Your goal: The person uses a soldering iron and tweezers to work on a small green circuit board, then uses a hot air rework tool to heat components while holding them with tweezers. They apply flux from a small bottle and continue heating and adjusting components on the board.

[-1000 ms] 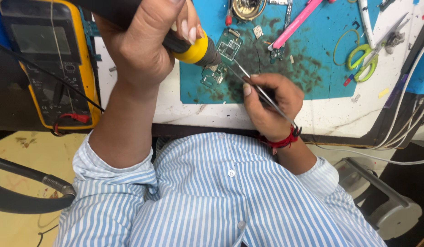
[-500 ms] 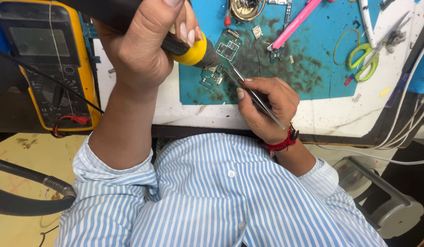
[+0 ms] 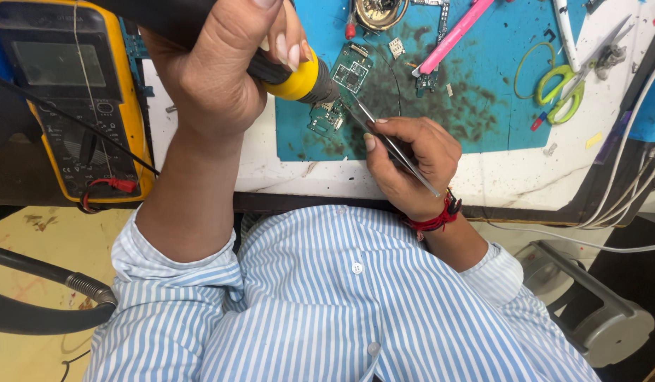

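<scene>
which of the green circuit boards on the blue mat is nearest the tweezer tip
The small green board at the mat's near-left edge, just beside the tweezers. The larger green board lies farther up the mat, beyond the yellow-collared tool's nozzle.

A black tool with a yellow collar (image 3: pixel 299 76) is gripped in the left hand (image 3: pixel 221 71), its metal nozzle aimed at a small green circuit board (image 3: pixel 342 88) on the blue mat (image 3: pixel 483 106); metal tweezers (image 3: pixel 395 145) are pinched in the right hand (image 3: pixel 412 166), tips at the board. A yellow multimeter (image 3: pixel 73 99) is seen at left; green scissors (image 3: pixel 564 88) and a pink tool (image 3: pixel 451 35) are laid on the mat.
</scene>
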